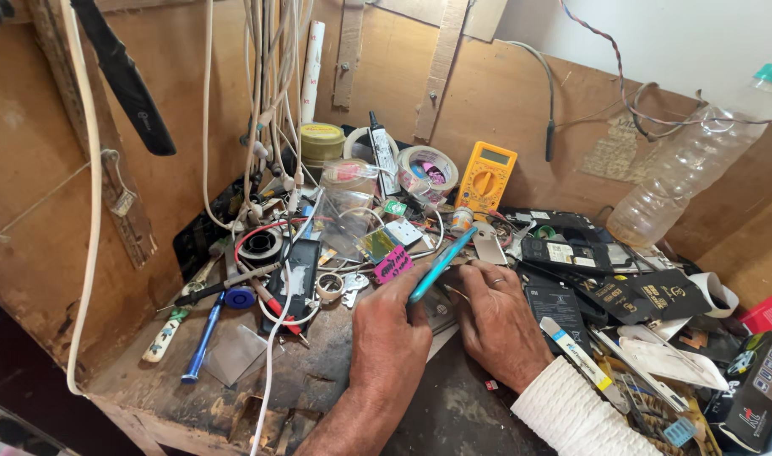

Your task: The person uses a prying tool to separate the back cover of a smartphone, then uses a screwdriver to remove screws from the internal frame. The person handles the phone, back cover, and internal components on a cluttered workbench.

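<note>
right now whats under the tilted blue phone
Left hand props the thin blue phone on edge; right hand lies beside it. The bench beneath is mostly hidden by both.

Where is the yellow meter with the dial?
In the head view, the yellow meter leans against the wooden back wall, right of centre, beside the roll of tape and beyond both hands.

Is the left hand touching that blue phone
Touching. The head view shows the left hand gripping the lower end of the blue phone, which is tilted up on edge, fingers wrapped against it.

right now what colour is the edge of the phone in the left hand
Teal blue, on the phone the left hand holds; head view.
</note>
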Available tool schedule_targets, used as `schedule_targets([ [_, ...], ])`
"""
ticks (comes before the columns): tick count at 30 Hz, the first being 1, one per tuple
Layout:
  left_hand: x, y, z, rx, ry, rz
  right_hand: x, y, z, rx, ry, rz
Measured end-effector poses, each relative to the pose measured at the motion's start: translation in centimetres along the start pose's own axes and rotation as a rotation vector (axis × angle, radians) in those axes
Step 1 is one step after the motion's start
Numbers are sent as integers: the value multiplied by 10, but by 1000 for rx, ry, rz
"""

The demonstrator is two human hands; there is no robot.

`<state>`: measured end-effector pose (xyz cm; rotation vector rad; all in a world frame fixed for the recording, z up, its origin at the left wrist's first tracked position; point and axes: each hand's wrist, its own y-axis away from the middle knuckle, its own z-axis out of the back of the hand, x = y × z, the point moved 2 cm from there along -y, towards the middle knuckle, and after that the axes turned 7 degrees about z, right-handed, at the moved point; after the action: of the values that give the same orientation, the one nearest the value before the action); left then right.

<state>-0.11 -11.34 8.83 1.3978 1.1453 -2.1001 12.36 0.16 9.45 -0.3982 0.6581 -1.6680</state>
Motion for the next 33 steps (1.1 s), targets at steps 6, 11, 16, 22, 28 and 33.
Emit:
schedule_targets([
  [6,0,0,1,-7,6,-22,-3,-2,5,34,2,78],
  [11,-1,0,1,-1,0,-18,0,-5,9,44,-1,84],
  [16,-1,1,0,-10,28,-25,-1,-4,9,65,24,74],
  [22,1,0,1,-22,23,-42,-4,-4,6,114,21,81],
  [28,3,-2,-1,-19,6,-24,-4,-4,7,59,-30,13],
  [33,5,-2,-4,-7,-8,-9,-8,0,3,-49,-143,-114],
])
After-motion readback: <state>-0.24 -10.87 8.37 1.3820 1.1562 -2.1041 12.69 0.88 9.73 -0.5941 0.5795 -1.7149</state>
